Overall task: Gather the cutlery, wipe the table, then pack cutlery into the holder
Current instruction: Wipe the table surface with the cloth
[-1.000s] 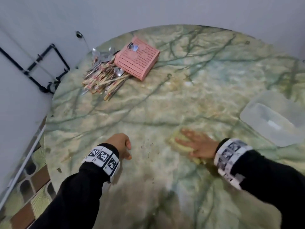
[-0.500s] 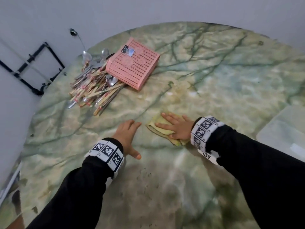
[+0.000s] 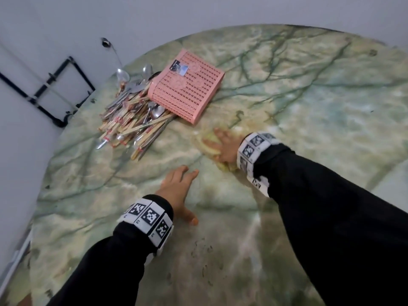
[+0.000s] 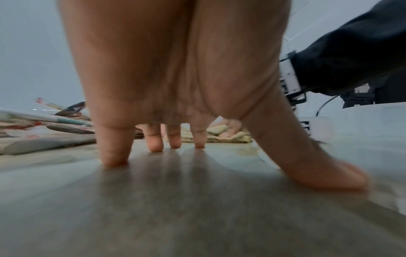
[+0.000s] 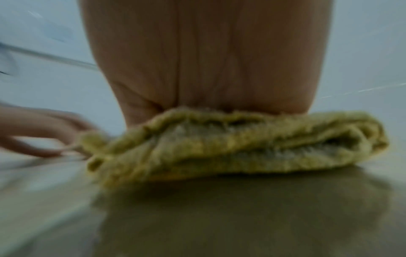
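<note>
- I see the yellow cloth point(image 3: 212, 146), folded into a thick wad, lying on the green-veined marble table point(image 3: 309, 111) just in front of the pink holder point(image 3: 187, 87).
- My right hand point(image 3: 227, 146) lies flat on top of the cloth, fingers straight and pointing toward the holder, pressing it to the tabletop; in the right wrist view the palm point(image 5: 208, 60) sits squarely on the wad point(image 5: 237, 146), and the blur there hides finer detail.
- My left hand point(image 3: 178, 191) rests near and to the left of the cloth, apart from it, spread wide with nothing in it; in the left wrist view its fingertips point(image 4: 114, 156) and thumb touch the bare surface while the palm arches above.
- Both forearms are in black sleeves with marker-patterned wristbands point(image 3: 150, 219).
- The holder lies tipped on its side, slotted wall up, a small label near one corner; I cannot tell what is inside it.
- The cutlery point(image 3: 130, 120), chopsticks and metal spoons, is heaped in a loose pile on the table touching the holder's left side, some pieces running under its edge.
- One long spoon point(image 3: 112, 54) sticks up past the table's far-left rim.
- A black metal frame point(image 3: 55, 89) stands by the pale wall beyond the table.
</note>
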